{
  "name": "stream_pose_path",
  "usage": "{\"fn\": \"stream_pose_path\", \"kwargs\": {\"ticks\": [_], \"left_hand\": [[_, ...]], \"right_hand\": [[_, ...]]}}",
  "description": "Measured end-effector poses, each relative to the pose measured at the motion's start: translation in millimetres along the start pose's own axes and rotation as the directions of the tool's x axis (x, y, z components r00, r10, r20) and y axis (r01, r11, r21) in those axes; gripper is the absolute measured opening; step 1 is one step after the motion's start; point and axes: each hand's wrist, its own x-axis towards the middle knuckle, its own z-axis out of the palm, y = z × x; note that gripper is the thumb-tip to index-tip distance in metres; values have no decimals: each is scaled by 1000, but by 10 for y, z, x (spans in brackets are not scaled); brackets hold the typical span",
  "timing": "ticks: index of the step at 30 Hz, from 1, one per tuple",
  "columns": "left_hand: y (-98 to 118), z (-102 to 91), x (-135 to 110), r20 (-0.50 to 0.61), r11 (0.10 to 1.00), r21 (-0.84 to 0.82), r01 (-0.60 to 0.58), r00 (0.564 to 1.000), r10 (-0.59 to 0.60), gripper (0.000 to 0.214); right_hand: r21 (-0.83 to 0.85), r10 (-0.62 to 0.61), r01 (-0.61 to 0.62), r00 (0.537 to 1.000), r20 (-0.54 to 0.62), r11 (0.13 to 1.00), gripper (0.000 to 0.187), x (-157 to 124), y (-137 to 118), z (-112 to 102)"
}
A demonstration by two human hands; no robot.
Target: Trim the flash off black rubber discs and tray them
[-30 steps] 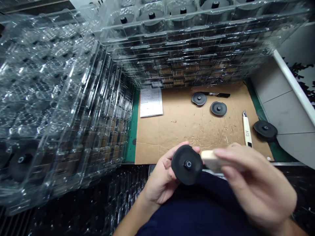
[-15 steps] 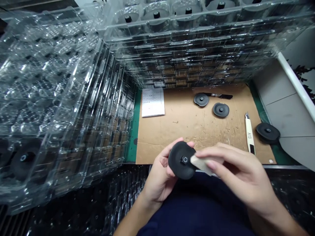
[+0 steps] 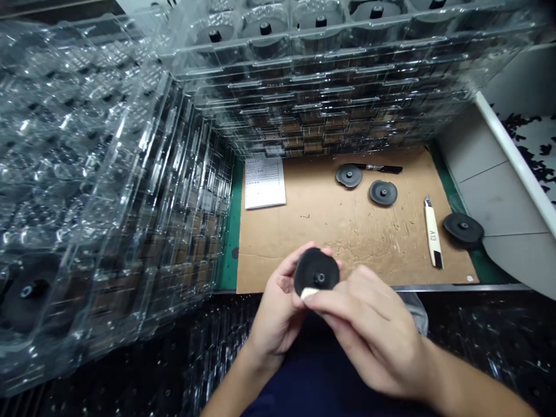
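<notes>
My left hand (image 3: 278, 307) grips a black disc (image 3: 316, 272) over the near edge of the cardboard (image 3: 347, 231), while my right fingers (image 3: 343, 304) pinch a small cream block (image 3: 309, 293) against its face.

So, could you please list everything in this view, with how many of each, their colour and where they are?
Stacked trays: several, clear plastic, ahead and to the left, holding black discs.
Cardboard sheet: one, brown, centre, on a green mat.
Loose black discs: three, two on the cardboard, one right of it.
Marker: one, black, on the cardboard's far edge.
Utility knife: one, cream, cardboard's right side.
Printed sheet: one, white, cardboard's far left.
Left hand: one, holding a black disc.
Right hand: one, holding a cream block against that disc.
</notes>
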Motion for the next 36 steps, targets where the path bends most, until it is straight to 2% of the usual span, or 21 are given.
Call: {"fn": "stream_pose_path", "kwargs": {"ticks": [2, 6, 9, 11, 14, 16, 18, 19, 20, 22, 24, 26, 30, 36], "left_hand": [[-8, 20, -3, -17, 1000, 10, -19, 1000, 19, 52], [-33, 85, -3, 32, 999, 33, 24, 999, -25, 48], [-11, 53, 13, 56, 1000, 12, 1, 998, -2, 53], [7, 5, 25, 74, 1000, -7, -12, 997, 12, 61], [16, -24, 33, 101, 999, -30, -20, 995, 23, 62], [16, -3, 30, 134, 997, -65, -29, 990, 38, 59], [18, 26, 27, 157, 995, -96, -13, 987, 28, 54], [19, 36, 26, 160, 995, -103, -2, 987, 19, 52], [19, 41, 27, 155, 994, -111, 10, 988, 8, 51], [14, 37, 28, 136, 991, -129, 32, 991, -14, 50], [8, 23, 28, 113, 987, -153, 50, 993, -33, 46], [4, 9, 24, 105, 981, -180, 70, 993, -51, 42], [11, -5, 22, 142, 968, -227, 110, 987, -79, 51], [11, -1, 23, 165, 957, -246, 157, 979, -118, 49]], "right_hand": [[3, 19, -19, 998, 58, 1000, 26, 60, 6, 16], [-101, -41, 32, 995, -90, 994, 27, 75, 26, 11], [-44, -76, 76, 997, -1, 996, 28, -55, 66, -25], [-33, 16, -15, 1000, 25, 999, 28, -158, 108, -69], [-42, 175, -178, 983, -63, 983, 32, -246, 177, -126], [34, 245, -244, 949, -197, 969, 32, -265, 253, -123], [117, 341, -320, 871, -355, 940, 28, -287, 393, -71], [118, 394, -379, 832, -390, 918, 27, -306, 494, -27], [85, 440, -443, 815, -378, 893, 27, -330, 610, 24], [-48, 497, -523, 831, -250, 851, 25, -388, 862, 136], [-173, 503, -522, 852, -141, 835, 22, -446, 1072, 231], [-222, 491, -512, 859, -145, 830, 22, -492, 1176, 281], [-254, 473, -507, 862, -184, 824, 28, -531, 1091, 245], [-209, 466, -481, 877, -121, 851, 23, -589, 959, 162]]}}
